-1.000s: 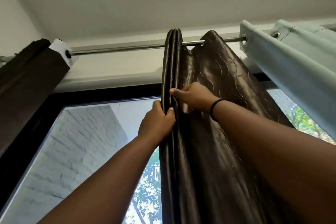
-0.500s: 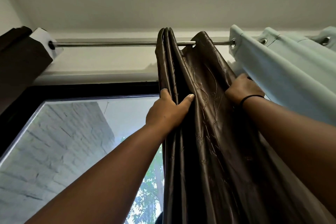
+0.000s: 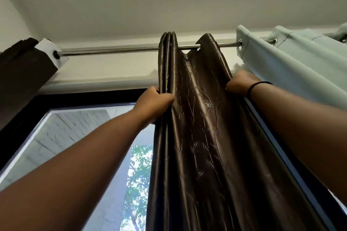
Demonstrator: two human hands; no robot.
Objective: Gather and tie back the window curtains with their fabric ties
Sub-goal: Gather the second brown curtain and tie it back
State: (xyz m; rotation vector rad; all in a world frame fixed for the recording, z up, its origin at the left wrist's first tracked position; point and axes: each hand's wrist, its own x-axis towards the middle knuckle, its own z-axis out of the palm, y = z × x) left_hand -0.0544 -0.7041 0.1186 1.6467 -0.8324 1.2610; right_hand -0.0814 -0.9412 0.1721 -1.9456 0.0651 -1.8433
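A shiny dark brown curtain with an embossed vine pattern hangs from a metal rod in the middle of the view. My left hand grips its gathered left folds high up, thumb across the front. My right hand, with a black band on the wrist, holds the curtain's right edge at about the same height, its fingers hidden behind the cloth. A pale green curtain hangs on the same rod just to the right. No fabric tie is in view.
Another dark brown curtain is bunched at the left end of the rod. Behind is a black-framed window, with a white brick wall and green trees outside. The white ceiling is close overhead.
My right hand has left the folds beside my left hand and moved right to the curtain's right edge. My left hand has kept its grip on the gathered folds.
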